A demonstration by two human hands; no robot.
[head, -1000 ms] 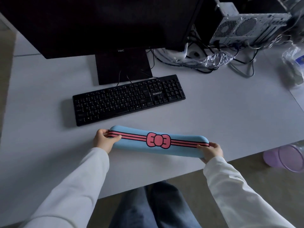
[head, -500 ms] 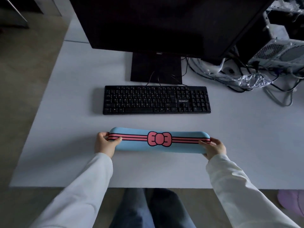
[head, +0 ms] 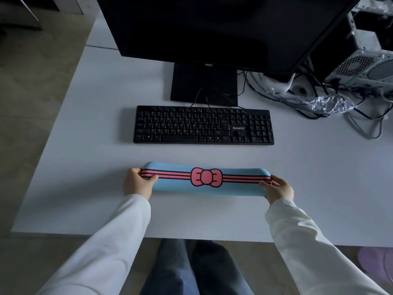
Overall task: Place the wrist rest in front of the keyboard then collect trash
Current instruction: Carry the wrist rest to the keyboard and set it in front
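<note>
A long blue wrist rest [head: 176, 186] with pink stripes and a pink bow lies level, parallel to the black keyboard [head: 203, 125] and a short gap nearer to me. My left hand [head: 137, 185] grips its left end, thumb on top. My right hand [head: 277, 189] grips its right end the same way. Whether the rest touches the white table [head: 85, 167] I cannot tell. Crumpled clear plastic wrap [head: 327, 103] lies among cables at the back right.
A black monitor [head: 212, 28] on its stand [head: 204, 84] rises behind the keyboard. A computer case [head: 368, 67] and tangled cables [head: 361, 124] fill the back right corner. A purple bin [head: 376, 260] sits on the floor at the lower right.
The view has swung left, so the keyboard now appears square to me. The wrist rest, held in both hands, has levelled out parallel to the keyboard.
</note>
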